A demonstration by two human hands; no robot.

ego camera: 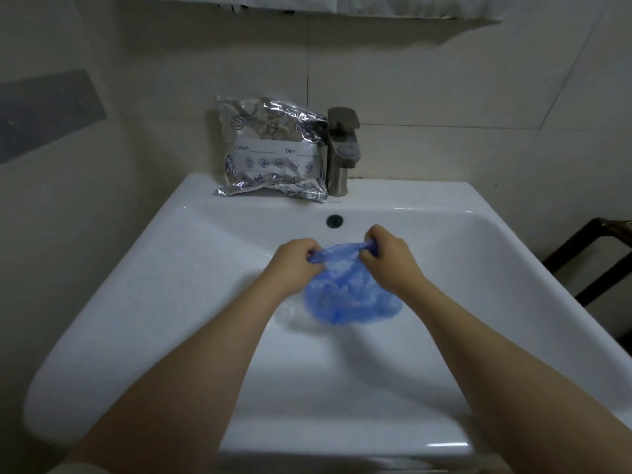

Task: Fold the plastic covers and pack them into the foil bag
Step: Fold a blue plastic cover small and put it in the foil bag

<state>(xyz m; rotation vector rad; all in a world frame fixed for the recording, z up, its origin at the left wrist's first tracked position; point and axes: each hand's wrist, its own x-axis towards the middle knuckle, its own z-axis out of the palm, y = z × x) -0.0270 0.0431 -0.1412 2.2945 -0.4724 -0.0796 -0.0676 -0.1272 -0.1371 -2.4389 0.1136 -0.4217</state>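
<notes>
Head view: over a white sink (136, 268), a person stretches a blue plastic cover (345, 289) between both hands. The left hand (295, 256) pinches the cover's upper edge at one end, and the right hand (384, 249) pinches the same edge at the other, fingers curled tight on the film. The rest of the cover hangs crumpled below, above the basin. The foil bag (273, 152) stands upright on the sink's back ledge, touching or just beside the faucet (342, 152), well apart from the hands; whether its mouth is open cannot be told. The thin film may slip from a pinch and drop toward the drain, or bunch instead of folding flat. The bag looks ready to topple if nudged.
</notes>
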